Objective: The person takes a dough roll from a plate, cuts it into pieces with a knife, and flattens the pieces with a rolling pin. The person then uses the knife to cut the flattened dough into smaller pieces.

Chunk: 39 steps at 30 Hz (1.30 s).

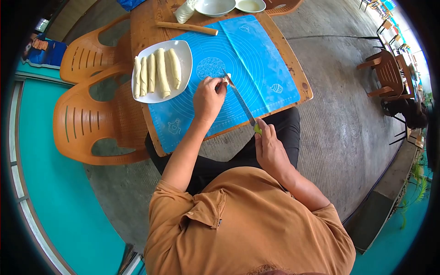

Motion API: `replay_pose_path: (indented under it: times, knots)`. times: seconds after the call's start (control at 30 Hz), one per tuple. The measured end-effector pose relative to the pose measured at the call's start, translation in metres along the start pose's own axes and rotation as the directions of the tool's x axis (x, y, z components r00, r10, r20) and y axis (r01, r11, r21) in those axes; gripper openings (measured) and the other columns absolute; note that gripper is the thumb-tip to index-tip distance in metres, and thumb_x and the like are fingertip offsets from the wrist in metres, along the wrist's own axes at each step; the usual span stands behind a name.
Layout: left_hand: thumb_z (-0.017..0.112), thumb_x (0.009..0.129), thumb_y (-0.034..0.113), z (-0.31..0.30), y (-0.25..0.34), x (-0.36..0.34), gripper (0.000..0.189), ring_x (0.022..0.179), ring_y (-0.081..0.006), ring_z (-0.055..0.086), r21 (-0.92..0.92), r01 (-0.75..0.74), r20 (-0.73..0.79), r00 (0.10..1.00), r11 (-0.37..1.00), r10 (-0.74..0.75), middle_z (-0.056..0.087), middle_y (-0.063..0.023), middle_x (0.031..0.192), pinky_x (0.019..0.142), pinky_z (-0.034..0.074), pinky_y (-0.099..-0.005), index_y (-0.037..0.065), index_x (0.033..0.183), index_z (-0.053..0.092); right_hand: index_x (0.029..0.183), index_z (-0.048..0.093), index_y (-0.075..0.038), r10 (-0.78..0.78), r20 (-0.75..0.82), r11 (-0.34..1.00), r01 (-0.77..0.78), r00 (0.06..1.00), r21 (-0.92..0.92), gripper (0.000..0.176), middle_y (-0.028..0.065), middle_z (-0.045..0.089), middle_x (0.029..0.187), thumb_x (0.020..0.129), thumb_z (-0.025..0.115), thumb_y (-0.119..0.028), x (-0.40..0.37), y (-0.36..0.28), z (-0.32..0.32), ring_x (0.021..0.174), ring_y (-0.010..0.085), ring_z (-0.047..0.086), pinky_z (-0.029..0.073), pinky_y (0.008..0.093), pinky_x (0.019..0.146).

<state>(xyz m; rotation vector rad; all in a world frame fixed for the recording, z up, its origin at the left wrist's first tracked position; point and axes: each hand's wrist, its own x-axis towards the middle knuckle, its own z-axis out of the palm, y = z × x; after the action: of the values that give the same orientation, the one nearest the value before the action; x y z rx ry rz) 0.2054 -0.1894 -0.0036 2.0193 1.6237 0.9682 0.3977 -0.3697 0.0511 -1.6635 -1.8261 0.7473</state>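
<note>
My right hand (271,149) is wrapped round the green handle of a long knife (243,104), whose blade slants forward and left over the blue baking mat (279,62). Near the blade's far end, my left hand (210,97) is closed, its fingertips bent together at a small whitish piece of dough (228,77). That piece touches or nearly touches the blade; exactly how is too small to tell. Left of my left hand, a white plate (185,57) bears several pale rolled dough sticks (162,73) lying side by side.
A wooden rolling pin (187,28) lies across the mat's far left edge. Behind it stand a bag of white powder (185,12), a white bowl (215,6) and a smaller dish (250,5). Orange plastic chairs (82,117) flank the wooden table (302,87) on the left.
</note>
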Motion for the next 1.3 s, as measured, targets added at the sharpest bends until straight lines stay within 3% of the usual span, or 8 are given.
replay_pose_path:
  times: [0.67,0.93,1.3]
  knots:
    - [0.073,0.103,0.024,-0.001,0.000,-0.002,0.021,0.096,-0.0318,0.070,0.036,-0.038,-0.015,0.999,0.999,0.039,0.072,-0.0110,0.097,0.083,0.059,-0.0447,0.004,0.106,0.081,0.160,0.038,0.005,0.078,0.076,0.995,-0.073,0.994,-0.068,0.055,0.0279,0.057,0.115,0.109,0.055,-0.007,0.001,-0.016,-0.001,0.086,0.0472,0.069,0.059,0.0543,0.074]
    - [0.070,0.104,0.021,-0.003,-0.003,0.000,0.022,0.098,-0.0335,0.071,0.018,-0.059,-0.016,0.998,0.998,0.059,0.074,-0.0134,0.099,0.086,0.059,-0.0454,0.002,0.108,0.079,0.171,0.029,0.000,-0.014,0.137,0.985,0.038,0.990,-0.169,0.072,0.0231,0.058,0.099,0.105,0.058,-0.005,0.002,-0.017,0.000,0.074,0.0397,0.068,0.058,0.0486,0.064]
    - [0.070,0.103,0.021,-0.003,-0.006,0.001,0.021,0.099,-0.0333,0.071,0.011,-0.050,0.019,0.999,0.999,0.050,0.074,-0.0129,0.100,0.088,0.059,-0.0450,0.002,0.107,0.079,0.171,0.029,0.001,-0.003,0.169,0.974,0.041,0.986,-0.223,0.077,0.0233,0.060,0.096,0.101,0.060,-0.004,0.007,-0.019,-0.001,0.068,0.0375,0.068,0.057,0.0466,0.059]
